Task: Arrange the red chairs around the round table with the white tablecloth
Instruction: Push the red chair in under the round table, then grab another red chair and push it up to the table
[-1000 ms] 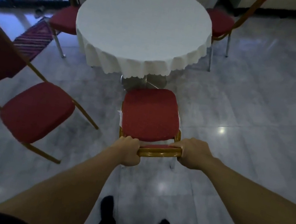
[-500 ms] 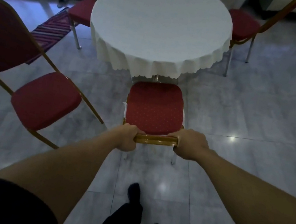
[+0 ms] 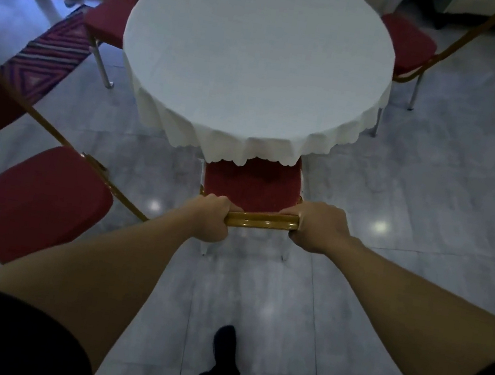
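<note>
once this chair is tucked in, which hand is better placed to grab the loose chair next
Left. The left hand is on the near side of the loose chair, which stands at the person's left, away from the table. The right hand would have to cross the body.

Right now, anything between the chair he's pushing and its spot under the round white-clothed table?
Nothing visible blocks it. The red padded chair with the gold frame, gripped by the left hand and right hand, already has its seat front under the white tablecloth's hem. The table's base is hidden by the cloth.
</note>
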